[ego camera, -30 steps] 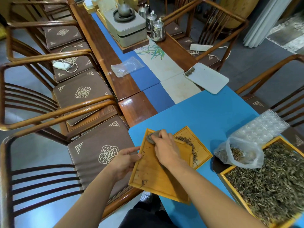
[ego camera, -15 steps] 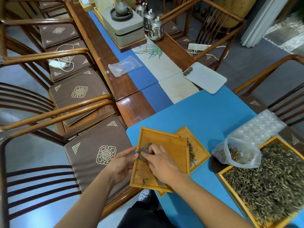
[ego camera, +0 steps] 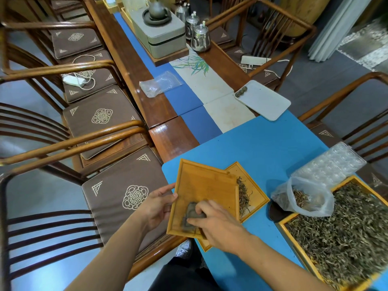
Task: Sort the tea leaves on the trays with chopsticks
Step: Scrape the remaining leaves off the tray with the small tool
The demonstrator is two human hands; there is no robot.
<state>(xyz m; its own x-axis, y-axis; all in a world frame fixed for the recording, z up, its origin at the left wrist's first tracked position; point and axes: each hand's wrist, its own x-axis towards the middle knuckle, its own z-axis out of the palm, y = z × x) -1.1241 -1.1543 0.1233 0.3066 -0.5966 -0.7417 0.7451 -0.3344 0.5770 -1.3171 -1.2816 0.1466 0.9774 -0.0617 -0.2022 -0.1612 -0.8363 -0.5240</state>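
A small bamboo tray [ego camera: 201, 185] is held tilted over the table's near left corner. My left hand [ego camera: 157, 203] grips its left edge. My right hand [ego camera: 214, 221] presses a grey cloth [ego camera: 192, 215] onto the tray's lower inside. Under it lies a second small bamboo tray [ego camera: 255, 194] with a thin strip of tea leaves [ego camera: 243, 196] showing. At the right, a large yellow tray [ego camera: 294, 219] is full of tea leaves [ego camera: 344, 232]. No chopsticks are visible.
A clear plastic bag [ego camera: 304, 198] holding some leaves rests against the large tray, a clear blister sheet [ego camera: 333, 162] behind it. Farther off lie a white tray [ego camera: 264, 101], another plastic bag [ego camera: 159, 84], metal teapots [ego camera: 200, 37] and a tea set box [ego camera: 161, 36]. Wooden chairs [ego camera: 100, 120] line both sides.
My right hand has drawn the grey cloth from the tray's far edge down to its near end. The left hand has kept its grip on the tray's left edge.
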